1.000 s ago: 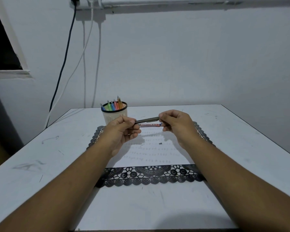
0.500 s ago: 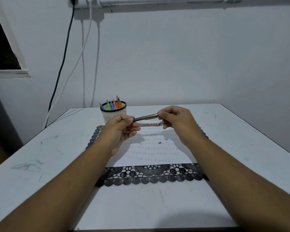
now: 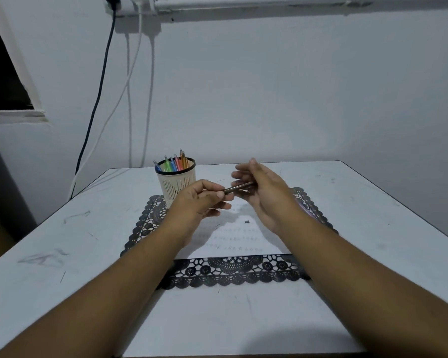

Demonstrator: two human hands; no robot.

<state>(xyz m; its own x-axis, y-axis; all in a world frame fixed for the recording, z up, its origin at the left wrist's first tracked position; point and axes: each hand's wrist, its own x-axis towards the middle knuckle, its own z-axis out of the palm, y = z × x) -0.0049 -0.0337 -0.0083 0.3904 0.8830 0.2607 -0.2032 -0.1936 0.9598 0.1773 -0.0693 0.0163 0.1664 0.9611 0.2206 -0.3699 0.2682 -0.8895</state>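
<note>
A dark slim pen [image 3: 237, 188] hangs level above the white sheet of paper [image 3: 243, 241]. My left hand [image 3: 199, 200] pinches its left end between thumb and fingers. My right hand [image 3: 267, 192] is at the pen's right end with its fingers spread and raised, blurred by motion; the pen's tip reaches its palm side. A tiny dark piece [image 3: 247, 221] lies on the paper below the hands. The coloured pen seen earlier on the paper is hidden behind my right hand.
A cream pen cup [image 3: 176, 183] with several coloured pens stands at the mat's far left corner. The black lace placemat [image 3: 230, 276] lies under the paper on the white table [image 3: 62, 254]. Cables [image 3: 98, 99] hang down the wall behind.
My right hand has let go of the pen's right end and spread its fingers. My left hand keeps its hold, and the pen has tilted slightly.
</note>
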